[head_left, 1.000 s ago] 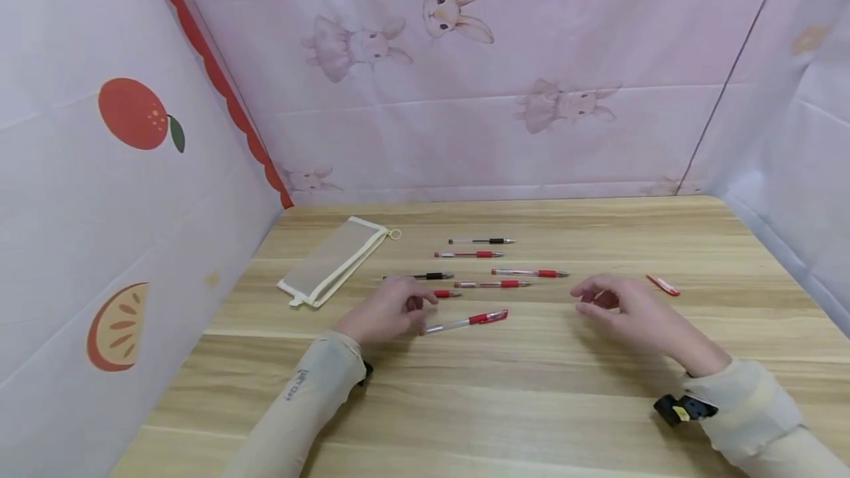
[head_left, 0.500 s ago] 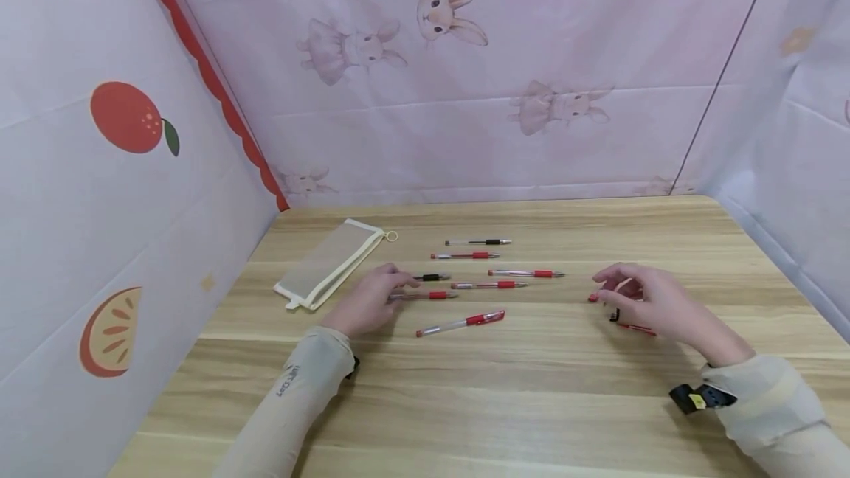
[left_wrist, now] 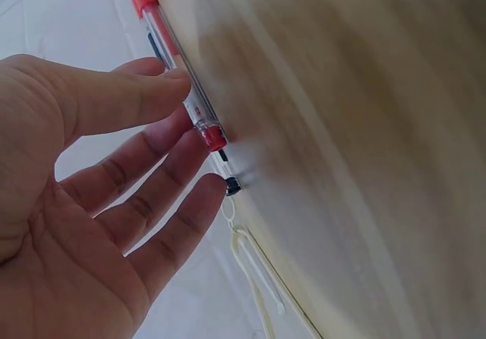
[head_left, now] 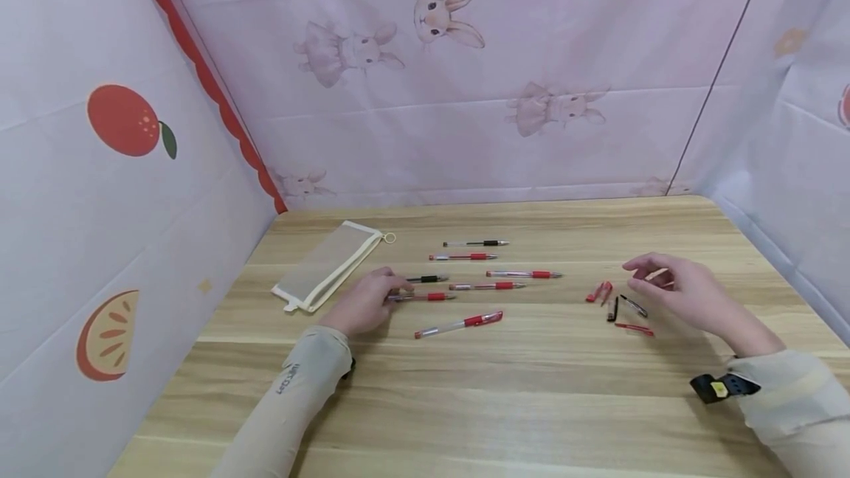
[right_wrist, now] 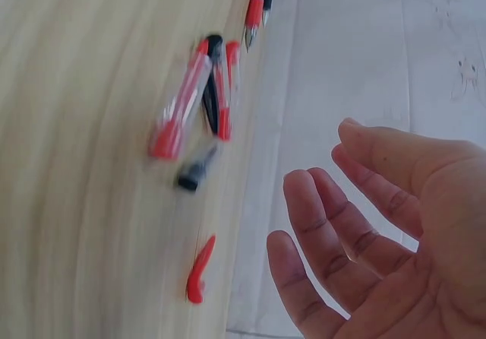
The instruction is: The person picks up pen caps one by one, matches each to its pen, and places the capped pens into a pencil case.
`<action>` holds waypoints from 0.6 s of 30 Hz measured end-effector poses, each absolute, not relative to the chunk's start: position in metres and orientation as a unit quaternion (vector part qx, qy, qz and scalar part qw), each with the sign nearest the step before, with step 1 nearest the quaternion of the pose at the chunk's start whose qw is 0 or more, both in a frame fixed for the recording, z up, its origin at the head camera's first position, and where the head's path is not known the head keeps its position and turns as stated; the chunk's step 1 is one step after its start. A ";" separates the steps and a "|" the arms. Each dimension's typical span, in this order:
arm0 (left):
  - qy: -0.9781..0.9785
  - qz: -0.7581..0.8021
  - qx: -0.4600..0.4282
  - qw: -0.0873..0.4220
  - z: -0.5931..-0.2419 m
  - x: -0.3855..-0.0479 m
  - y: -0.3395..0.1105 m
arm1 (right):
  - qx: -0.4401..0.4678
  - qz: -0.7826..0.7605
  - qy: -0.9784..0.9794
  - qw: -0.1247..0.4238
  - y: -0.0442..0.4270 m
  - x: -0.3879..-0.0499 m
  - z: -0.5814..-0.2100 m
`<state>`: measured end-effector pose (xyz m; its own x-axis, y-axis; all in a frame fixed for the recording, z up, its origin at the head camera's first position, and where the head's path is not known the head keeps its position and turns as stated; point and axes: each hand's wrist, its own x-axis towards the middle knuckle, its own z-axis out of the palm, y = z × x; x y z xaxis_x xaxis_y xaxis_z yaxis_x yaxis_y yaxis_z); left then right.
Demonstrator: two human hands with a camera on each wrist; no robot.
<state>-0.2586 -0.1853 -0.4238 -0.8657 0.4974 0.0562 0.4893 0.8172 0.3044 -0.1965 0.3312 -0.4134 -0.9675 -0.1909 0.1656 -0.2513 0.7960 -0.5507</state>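
At 3 o'clock from my left hand (head_left: 361,302), an uncapped red pen (head_left: 433,296) is lying on the wooden table (head_left: 465,404), its back end reaching in among my fingers. My left thumb is crossing its clear barrel and the fingers are bending loosely behind; I cannot tell whether they are pinching it.

Counting from that pen, a black pen (head_left: 428,279) is lying nearly parallel at 12 o'clock, its back end hiding behind my hand. Toward 4 o'clock, a capped red pen (head_left: 458,325) is slanting across the wood. Between 1 and 3 o'clock, three more red pens (head_left: 488,286) and a second black pen (head_left: 491,243) are lying uncapped.

Between 9 and 10 o'clock, a cream-edged mesh pouch (head_left: 325,260) is lying flat, its zip ring (head_left: 386,236) sticking out toward 2 o'clock; I cannot tell whether it is holding anything.

Well apart at 3 o'clock, loose caps (head_left: 604,292), red and black, are lying in a small scatter. My right hand (head_left: 690,293) is hovering just beside them, thumb and fingers spreading apart.

Behind the table at 12 o'clock, a pink cloth (head_left: 451,139) is showing printed rabbits.
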 end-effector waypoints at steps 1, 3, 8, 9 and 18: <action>0.953 0.156 0.259 0.014 -0.424 -0.259 -0.186 | 0.114 0.297 -0.947 0.051 0.334 -0.197 -0.413; 0.952 0.155 0.263 0.015 -0.424 -0.259 -0.186 | 0.107 0.294 -0.948 0.053 0.339 -0.198 -0.413; 0.950 0.149 0.276 0.012 -0.425 -0.261 -0.187 | 0.085 0.288 -0.952 0.057 0.352 -0.199 -0.412; 0.949 0.147 0.278 0.010 -0.426 -0.261 -0.187 | 0.082 0.287 -0.953 0.055 0.354 -0.199 -0.412; 0.950 0.142 0.278 0.014 -0.425 -0.262 -0.186 | 0.062 0.274 -0.959 0.025 0.378 -0.202 -0.417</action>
<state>-0.2618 -0.1856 -0.4246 -0.8445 0.5331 0.0518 0.5249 0.8044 0.2781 -0.2018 0.3782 -0.4170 -0.9909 -0.1058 0.0826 -0.1335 0.8416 -0.5233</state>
